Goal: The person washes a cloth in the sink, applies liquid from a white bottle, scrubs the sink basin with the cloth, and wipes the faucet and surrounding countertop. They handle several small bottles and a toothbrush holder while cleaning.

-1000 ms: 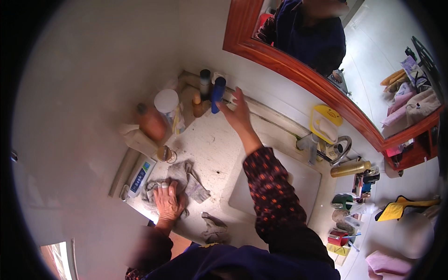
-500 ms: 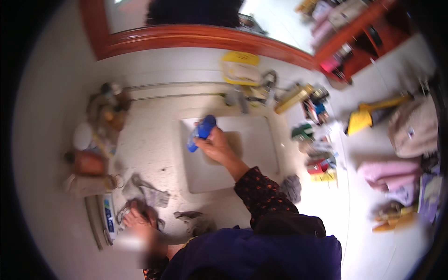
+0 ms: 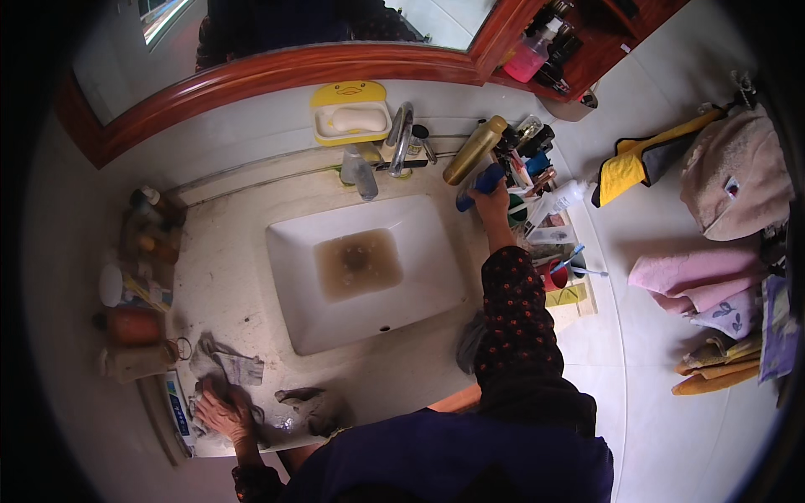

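Note:
My right hand (image 3: 493, 205) is closed around a blue bottle (image 3: 479, 186) beside a gold spray can, right of the white sink (image 3: 289, 289). Shallow brownish water (image 3: 352, 264) stands in the bottom of the basin. Down at the counter's left front, my left hand (image 3: 222, 411) presses on a wet grey sock (image 3: 239, 367) with its fingers bent over the fabric; part of the sock is hidden beneath the hand. Another wet, dark grey piece of cloth (image 3: 317, 408) lies crumpled just right of that hand.
A faucet (image 3: 401, 138) and a yellow soap dish (image 3: 350, 126) stand behind the sink. The gold spray can (image 3: 475, 151), tubes and toothbrush cups (image 3: 555, 272) crowd the right side. Bottles and jars (image 3: 134, 325) line the left edge. Towels (image 3: 696, 281) hang on the right wall.
My right hand has carried the blue bottle from above the sink to the bottles at the back right. The left hand stays on the sock. The view has shifted.

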The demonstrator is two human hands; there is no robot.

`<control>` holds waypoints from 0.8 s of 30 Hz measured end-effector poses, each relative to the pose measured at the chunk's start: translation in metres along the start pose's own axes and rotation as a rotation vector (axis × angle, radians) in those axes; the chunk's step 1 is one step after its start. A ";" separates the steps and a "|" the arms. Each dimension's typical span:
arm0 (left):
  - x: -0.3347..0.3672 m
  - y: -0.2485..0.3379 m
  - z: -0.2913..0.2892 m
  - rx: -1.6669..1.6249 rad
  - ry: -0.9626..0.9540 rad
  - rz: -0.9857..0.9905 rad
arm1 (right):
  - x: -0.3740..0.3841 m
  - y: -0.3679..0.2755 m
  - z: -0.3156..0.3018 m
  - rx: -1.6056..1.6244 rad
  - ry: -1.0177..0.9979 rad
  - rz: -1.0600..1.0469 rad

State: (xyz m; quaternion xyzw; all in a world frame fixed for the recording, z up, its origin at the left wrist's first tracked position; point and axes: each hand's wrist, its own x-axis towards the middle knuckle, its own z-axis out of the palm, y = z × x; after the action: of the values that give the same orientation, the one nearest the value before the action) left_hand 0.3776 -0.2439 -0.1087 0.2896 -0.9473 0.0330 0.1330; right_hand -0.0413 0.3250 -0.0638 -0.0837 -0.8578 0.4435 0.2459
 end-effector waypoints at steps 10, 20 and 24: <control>0.003 0.007 -0.017 -0.166 0.076 0.029 | -0.014 -0.002 -0.053 -0.105 -0.061 0.118; 0.003 0.008 -0.030 -0.298 -0.057 -0.061 | -0.199 -0.224 0.143 0.359 -0.665 -0.335; 0.004 0.006 -0.028 -0.341 -0.048 -0.047 | -0.216 -0.340 0.303 0.437 -0.859 -0.414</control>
State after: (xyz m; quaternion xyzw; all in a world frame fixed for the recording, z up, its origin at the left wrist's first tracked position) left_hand 0.3773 -0.2369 -0.0804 0.2854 -0.9352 -0.1381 0.1580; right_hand 0.0204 -0.1722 -0.0129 0.3302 -0.7673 0.5487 -0.0338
